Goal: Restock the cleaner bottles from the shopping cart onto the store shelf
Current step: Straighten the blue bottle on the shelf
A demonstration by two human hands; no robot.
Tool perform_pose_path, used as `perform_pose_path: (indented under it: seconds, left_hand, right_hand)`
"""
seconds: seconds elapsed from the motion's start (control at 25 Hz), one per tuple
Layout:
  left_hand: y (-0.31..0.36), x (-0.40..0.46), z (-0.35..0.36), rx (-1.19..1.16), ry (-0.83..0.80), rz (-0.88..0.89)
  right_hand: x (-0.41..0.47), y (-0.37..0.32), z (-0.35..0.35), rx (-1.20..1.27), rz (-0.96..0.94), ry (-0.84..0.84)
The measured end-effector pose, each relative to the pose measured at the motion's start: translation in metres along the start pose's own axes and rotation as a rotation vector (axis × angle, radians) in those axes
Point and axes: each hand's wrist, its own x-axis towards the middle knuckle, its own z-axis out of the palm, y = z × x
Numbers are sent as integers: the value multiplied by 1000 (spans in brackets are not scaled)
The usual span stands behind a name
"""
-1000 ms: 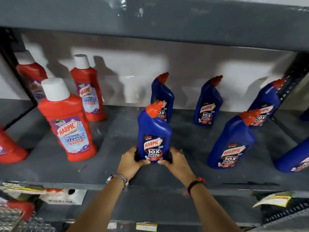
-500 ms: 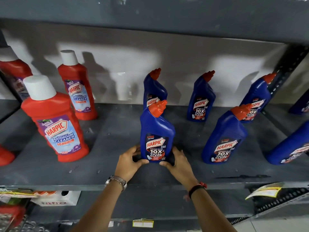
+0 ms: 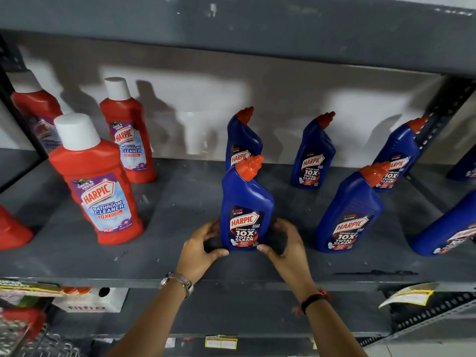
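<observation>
Cupping the base of a blue Harpic toilet cleaner bottle (image 3: 246, 212), both hands sit on the grey shelf (image 3: 180, 217) near its front edge. Left hand (image 3: 199, 249): thumb tip touching the bottle's lower left front corner, fingers curled loosely round behind the left side. Right hand (image 3: 286, 244): mirrored, thumb at the lower right front corner, fingers curved behind. Grip is light, half-open, around the base only. Bottle stands upright, label forward, orange angled cap (image 3: 249, 167) pointing up-right.

Left wrist wears a metal watch (image 3: 177, 282); right wrist a dark band (image 3: 313, 300) with red thread.

Directly behind the held bottle: second blue bottle (image 3: 242, 140), partly hidden. Right of the hands: another blue bottle (image 3: 349, 215) at the same depth, two more (image 3: 313, 155) (image 3: 398, 155) further back, one more (image 3: 448, 228) cut by the frame edge.

Left of the hands: red Harpic bathroom cleaner (image 3: 96, 186) with white cap, well apart; another red one (image 3: 127, 135) behind it, more red bottles at the far left edge.

Below the hands: lower shelf with a white box (image 3: 90, 301), yellow price tags (image 3: 221, 342), wire cart (image 3: 38, 343) corner at bottom left, blurred.
</observation>
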Motion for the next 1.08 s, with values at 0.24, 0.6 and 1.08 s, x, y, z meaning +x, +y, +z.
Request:
perform_pose_path:
  seconds: [0.24,0.6,1.08]
  left_hand:
    - [-47,-39,-107,89,644,63]
    - [-74,3,-201,144,116,-70]
    - [-92,6,-246,50,-79,-123]
  right_hand:
    - [-45,-42,76,-64,-321,97]
    - [29,-117,220,-61,-181,-554]
    - [8,-117,258,-94,-187,-452]
